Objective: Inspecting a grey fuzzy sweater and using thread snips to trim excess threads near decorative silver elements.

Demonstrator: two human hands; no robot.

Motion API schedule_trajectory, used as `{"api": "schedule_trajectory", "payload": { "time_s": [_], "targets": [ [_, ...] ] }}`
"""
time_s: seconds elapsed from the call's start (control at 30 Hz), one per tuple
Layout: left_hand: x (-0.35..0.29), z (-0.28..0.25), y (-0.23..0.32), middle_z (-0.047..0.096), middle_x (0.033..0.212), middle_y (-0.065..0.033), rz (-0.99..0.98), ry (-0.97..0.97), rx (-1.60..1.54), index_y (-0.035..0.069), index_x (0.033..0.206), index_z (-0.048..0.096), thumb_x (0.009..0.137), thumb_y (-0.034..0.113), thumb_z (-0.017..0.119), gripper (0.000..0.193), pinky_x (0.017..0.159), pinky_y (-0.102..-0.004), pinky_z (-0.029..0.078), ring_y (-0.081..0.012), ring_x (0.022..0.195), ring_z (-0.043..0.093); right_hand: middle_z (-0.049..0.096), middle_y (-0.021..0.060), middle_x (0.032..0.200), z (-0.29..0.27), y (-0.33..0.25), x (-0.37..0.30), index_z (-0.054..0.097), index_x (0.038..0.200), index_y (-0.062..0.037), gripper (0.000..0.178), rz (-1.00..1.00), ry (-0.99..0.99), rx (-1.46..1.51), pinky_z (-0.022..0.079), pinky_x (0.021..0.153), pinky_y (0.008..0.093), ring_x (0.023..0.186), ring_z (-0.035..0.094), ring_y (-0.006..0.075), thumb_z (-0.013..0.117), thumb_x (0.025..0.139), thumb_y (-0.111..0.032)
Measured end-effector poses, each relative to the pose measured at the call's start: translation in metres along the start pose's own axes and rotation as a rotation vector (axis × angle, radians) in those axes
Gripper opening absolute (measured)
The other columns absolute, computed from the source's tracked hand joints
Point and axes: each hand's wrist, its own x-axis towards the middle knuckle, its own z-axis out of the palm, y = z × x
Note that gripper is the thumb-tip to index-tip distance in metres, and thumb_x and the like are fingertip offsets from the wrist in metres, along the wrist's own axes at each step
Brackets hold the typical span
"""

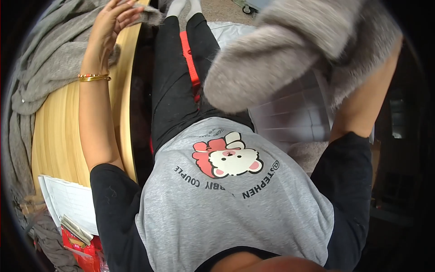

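Note:
My left hand (117, 20) is raised over the far left side of the table, its fingers stretched out and slightly curved. A small end of grey fuzzy fabric (152, 16) shows just beyond its fingertips; whether they touch it I cannot tell. At the upper right, a thick piece of grey-brown fuzzy fabric (267, 63) hangs in the air in front of my lap, partly blurred. It covers my right hand completely, and only my right forearm (367, 106) shows below it. The fingers of that hand are hidden.
More grey fuzzy fabric (54, 59) lies piled on the wooden table (59, 136) at left. Nearer me are a white paper sheet (68, 199) and a red package (84, 247). A translucent plastic bin (294, 113) stands to the right of my legs, beside a red object (190, 61).

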Motion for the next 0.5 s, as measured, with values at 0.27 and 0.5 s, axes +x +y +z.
{"api": "schedule_trajectory", "payload": {
  "time_s": [0.27,0.5],
  "targets": [
    [0.016,-0.072,0.03,0.051,0.135,-0.0198,0.146,0.129,0.012,-0.004,0.138,0.041,0.097,0.012,0.052,0.046,0.099,-0.0339,0.049,-0.0284,0.12,0.056,0.062,0.0188,0.107,0.125,0.136,0.039,0.058,0.11,0.0045,0.046,0.155,-0.092,0.154,0.05,0.08,0.0397,0.101,0.059,0.0297,0.06,0.074,-0.024],
    [0.0,-0.047,0.036,0.055,0.132,-0.0135,0.165,0.598,0.116,-0.006,0.134,0.046,0.095,0.016,0.055,0.046,0.093,-0.0295,0.049,-0.0227,0.116,0.058,0.063,0.0177,0.103,0.168,0.182,0.087,0.058,0.105,0.0065,0.042,0.191,-0.137,0.264,0.051,0.077,0.0365,0.096,0.061,0.0285,0.068,0.069,-0.013]
  ]
}}
